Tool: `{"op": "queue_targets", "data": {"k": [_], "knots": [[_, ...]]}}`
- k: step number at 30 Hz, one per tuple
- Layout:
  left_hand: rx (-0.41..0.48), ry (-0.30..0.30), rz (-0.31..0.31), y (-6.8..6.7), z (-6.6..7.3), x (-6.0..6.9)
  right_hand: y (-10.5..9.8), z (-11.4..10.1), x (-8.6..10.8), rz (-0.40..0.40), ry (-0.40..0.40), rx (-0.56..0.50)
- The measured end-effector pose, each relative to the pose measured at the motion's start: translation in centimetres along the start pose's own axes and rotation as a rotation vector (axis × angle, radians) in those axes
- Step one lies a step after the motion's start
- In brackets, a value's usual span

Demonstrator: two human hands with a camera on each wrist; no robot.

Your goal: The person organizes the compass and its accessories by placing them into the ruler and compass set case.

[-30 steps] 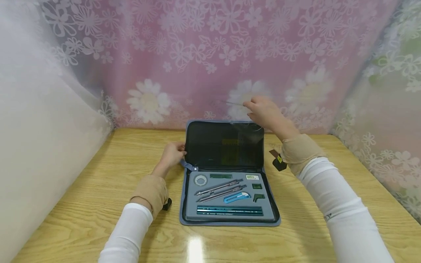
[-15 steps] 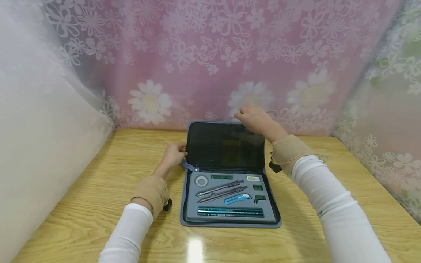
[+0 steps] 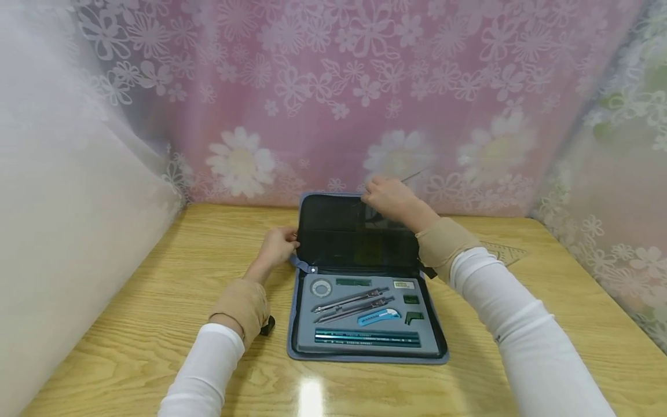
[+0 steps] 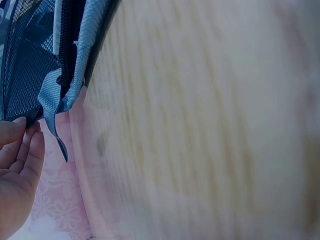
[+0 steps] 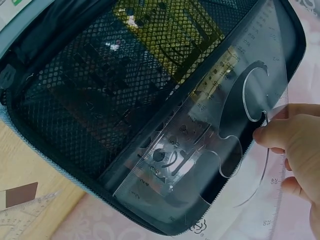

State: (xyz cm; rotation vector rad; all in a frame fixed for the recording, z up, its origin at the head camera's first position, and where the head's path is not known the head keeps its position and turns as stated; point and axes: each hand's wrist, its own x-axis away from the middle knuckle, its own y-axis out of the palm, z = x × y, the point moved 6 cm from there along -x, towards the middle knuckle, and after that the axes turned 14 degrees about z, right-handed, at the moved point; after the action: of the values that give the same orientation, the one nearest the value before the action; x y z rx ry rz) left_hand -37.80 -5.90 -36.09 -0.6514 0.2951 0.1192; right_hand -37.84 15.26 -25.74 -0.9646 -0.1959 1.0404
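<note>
A zippered drawing set case (image 3: 367, 360) lies unzipped on the table, its dark lid (image 3: 328, 226) raised. My left hand (image 3: 276, 246) pinches the lid's left edge between thumb and fingers; the left wrist view shows this grip (image 4: 17, 170) close to a blue fabric strap (image 4: 50, 97). At the lid's top right, my right hand (image 3: 388, 200) holds a clear set square (image 5: 255, 45) with curved cutouts. In the right wrist view the set square overlaps the lid's black mesh pocket (image 5: 75, 105), its lower edge along the pocket's opening. Yellow templates (image 5: 165, 30) show through the mesh.
Grey foam in the case bears two compasses (image 3: 354, 310), a blue utility knife (image 3: 379, 317), green pencils (image 3: 367, 337), a round tape-like ring (image 3: 320, 288) and small green pieces. Another clear set square (image 3: 508, 253) lies on the table at right. A floral curtain (image 3: 312, 116) hangs behind.
My right hand has moved left and down toward the lid, turning the clear set square as it came. My left hand stays on the lid's edge.
</note>
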Motion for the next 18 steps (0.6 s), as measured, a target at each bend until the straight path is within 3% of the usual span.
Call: {"op": "queue_targets", "data": {"k": [10, 18], "knots": [[0.001, 0.017, 0.024, -0.1, 0.1, -0.2, 0.5, -1.4, -0.6, -0.065, -0.044, -0.039], [-0.006, 0.03, 0.022, 0.1, 0.0, -0.1, 1.3, -2.8, -0.7, -0.086, -0.102, -0.006]]}}
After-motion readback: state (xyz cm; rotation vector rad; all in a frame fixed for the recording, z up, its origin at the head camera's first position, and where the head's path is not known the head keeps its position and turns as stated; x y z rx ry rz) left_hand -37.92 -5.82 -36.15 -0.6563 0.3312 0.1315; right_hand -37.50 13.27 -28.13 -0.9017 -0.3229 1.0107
